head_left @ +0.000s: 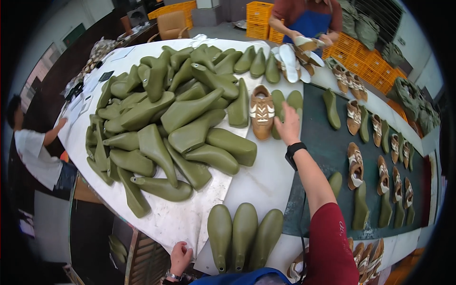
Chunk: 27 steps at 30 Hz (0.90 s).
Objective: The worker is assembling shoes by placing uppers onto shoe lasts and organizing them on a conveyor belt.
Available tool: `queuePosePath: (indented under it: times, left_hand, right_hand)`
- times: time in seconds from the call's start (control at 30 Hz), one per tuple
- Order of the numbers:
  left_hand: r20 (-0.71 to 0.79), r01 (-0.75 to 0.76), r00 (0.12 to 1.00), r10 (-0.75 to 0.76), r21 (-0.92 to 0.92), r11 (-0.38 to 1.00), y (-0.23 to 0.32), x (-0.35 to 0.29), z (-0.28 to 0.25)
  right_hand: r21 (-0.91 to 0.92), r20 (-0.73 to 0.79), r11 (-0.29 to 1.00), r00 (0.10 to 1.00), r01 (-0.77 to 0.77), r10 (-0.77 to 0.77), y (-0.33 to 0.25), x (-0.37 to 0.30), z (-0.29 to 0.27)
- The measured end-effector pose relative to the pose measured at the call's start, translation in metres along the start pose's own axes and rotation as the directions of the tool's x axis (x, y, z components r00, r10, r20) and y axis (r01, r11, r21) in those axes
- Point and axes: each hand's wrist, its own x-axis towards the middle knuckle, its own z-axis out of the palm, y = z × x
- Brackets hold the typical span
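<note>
My right hand (289, 124) reaches forward across the table, its fingers stretched and apart over two green shoe lasts. The left one (278, 108) is partly behind the fingers; the other last (295, 99) shows beyond them. Whether the fingertips touch them, I cannot tell. Just left of these lies a brown sneaker (262, 114) with white stripes and laces, toe toward me. Down at the table's near edge is my left hand (180, 259), loosely curled with nothing visible in it. To its right, three green lasts (244, 232) lie side by side in front of my blue apron.
A large heap of green lasts (166, 118) covers the left of the white table (190, 228). On the dark green mat (313, 142) at right stand rows of sneakers (355, 166) and lasts. Across the table a person (308, 21) holds a shoe; another (38, 152) stands at left.
</note>
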Motion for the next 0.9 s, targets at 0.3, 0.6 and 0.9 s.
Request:
queuePosePath:
  times: [0.3, 0.6, 0.9]
  left_hand:
    - [0.109, -0.222, 0.969, 0.221, -0.006, 0.975, -0.028, -0.03, 0.005]
    - [-0.222, -0.232, 0.951, 0.216, -0.05, 0.971, -0.03, -0.114, -0.021]
    - [-0.428, -0.682, 0.63, 0.648, 0.096, 0.725, 0.052, -0.151, -0.074]
  right_hand:
    - [-0.176, 0.35, 0.971, 0.932, 0.161, -0.091, 0.068, -0.056, 0.076]
    - [0.217, 0.507, 0.803, 0.767, -0.555, 0.393, 0.086, 0.028, -0.056]
    - [0.75, 0.25, 0.603, 0.96, -0.272, 0.122, -0.025, -0.086, -0.222]
